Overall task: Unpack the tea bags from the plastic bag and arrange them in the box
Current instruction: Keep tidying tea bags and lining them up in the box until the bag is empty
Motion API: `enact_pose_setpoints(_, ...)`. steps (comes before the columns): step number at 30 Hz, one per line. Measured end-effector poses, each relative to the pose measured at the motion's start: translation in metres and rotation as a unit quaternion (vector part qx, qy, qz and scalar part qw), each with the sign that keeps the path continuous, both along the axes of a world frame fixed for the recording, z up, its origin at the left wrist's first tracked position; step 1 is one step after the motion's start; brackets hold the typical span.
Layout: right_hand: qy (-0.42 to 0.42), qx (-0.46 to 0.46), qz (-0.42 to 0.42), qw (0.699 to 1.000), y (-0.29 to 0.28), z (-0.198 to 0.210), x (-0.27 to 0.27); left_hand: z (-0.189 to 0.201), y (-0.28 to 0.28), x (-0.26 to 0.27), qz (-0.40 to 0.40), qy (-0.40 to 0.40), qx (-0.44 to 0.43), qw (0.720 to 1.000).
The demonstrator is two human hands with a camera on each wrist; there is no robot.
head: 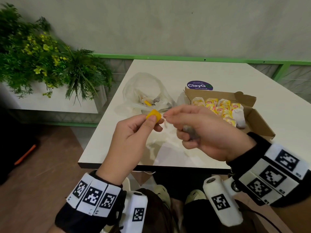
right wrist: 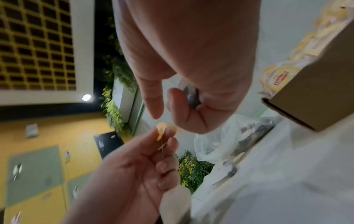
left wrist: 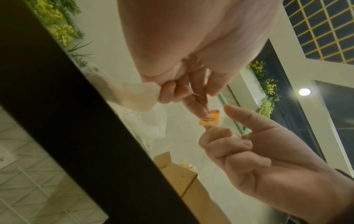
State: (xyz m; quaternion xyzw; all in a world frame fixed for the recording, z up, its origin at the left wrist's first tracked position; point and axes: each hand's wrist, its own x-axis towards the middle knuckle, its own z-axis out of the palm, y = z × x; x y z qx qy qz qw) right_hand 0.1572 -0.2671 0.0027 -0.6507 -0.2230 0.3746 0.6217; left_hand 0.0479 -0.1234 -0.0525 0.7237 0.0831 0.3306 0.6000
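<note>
Two hands are up over the near edge of the white surface (head: pixel 218 73). The left hand (head: pixel 133 132) pinches one small yellow tag (head: pixel 154 116) between thumb and fingers, so its grip is clamped on the tag. The right hand (head: pixel 207 132) has its fingers curled round one tea bag (head: pixel 190 132), which looks grey and mostly hidden in the palm. Its thumb and first finger also pinch a thin string (left wrist: pixel 199 97) that runs to the tag. That grip is clamped too.

One clear plastic bag (head: pixel 144 91) lies crumpled toward the far left of the surface, and I can see a few tea bags inside, too jumbled to count. One brown cardboard box (head: pixel 259 115) sits open near the right edge. Inside it are rows of packed tea bags (head: pixel 218 106) with yellow labels, about a dozen, lying close together. One round purple sticker (head: pixel 200 85) is on the surface just behind the box.

Off the surface on the left is one white planter with green leaves and yellow flowers (head: pixel 42 54).
</note>
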Motion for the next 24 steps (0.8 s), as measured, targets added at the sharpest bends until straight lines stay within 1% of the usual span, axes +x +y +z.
enact_pose_setpoints(3,-0.091,-0.013,-0.021,0.996,0.004,-0.005,-0.006,0.003,0.0,-0.002,-0.006,0.015,0.005,1.0)
enact_pose_setpoints(5,-0.14,0.014,-0.065,0.988,0.004,-0.008,-0.007,0.003,0.0,-0.003,-0.004,0.02,0.032,0.999)
enact_pose_setpoints(7,-0.181,0.033,-0.088,0.979,0.005,-0.008,-0.007,0.0,0.001,-0.003,0.001,0.011,0.06,0.998)
enact_pose_setpoints(8,-0.184,0.03,-0.091,0.978,0.005,-0.006,-0.008,-0.001,0.002,-0.002,0.009,0.005,0.076,0.997)
enact_pose_setpoints(10,-0.165,0.009,-0.085,0.983,0.007,-0.003,-0.009,-0.003,0.003,-0.002,0.041,-0.013,0.12,0.992)
enact_pose_setpoints(13,-0.137,-0.027,-0.052,0.989,0.011,-0.002,-0.01,-0.003,0.003,0.0,0.109,-0.028,0.233,0.966)
enact_pose_setpoints(15,-0.123,-0.033,-0.051,0.991,0.013,-0.005,-0.007,-0.004,0.001,0.0,0.13,-0.025,0.275,0.952)
enact_pose_setpoints(17,-0.108,-0.033,-0.068,0.991,0.012,-0.007,-0.002,-0.005,0.0,-0.001,0.123,-0.019,0.283,0.951)
enact_pose_setpoints(19,-0.112,-0.033,-0.08,0.99,0.011,-0.008,0.001,-0.006,0.001,-0.004,0.111,-0.015,0.285,0.952)
enact_pose_setpoints(22,-0.152,-0.034,-0.078,0.985,0.007,-0.007,0.005,-0.006,0.007,-0.005,0.111,-0.015,0.287,0.951)
enact_pose_setpoints(24,-0.199,-0.04,-0.074,0.976,0.005,-0.009,0.009,-0.005,0.011,-0.006,0.11,-0.012,0.291,0.95)
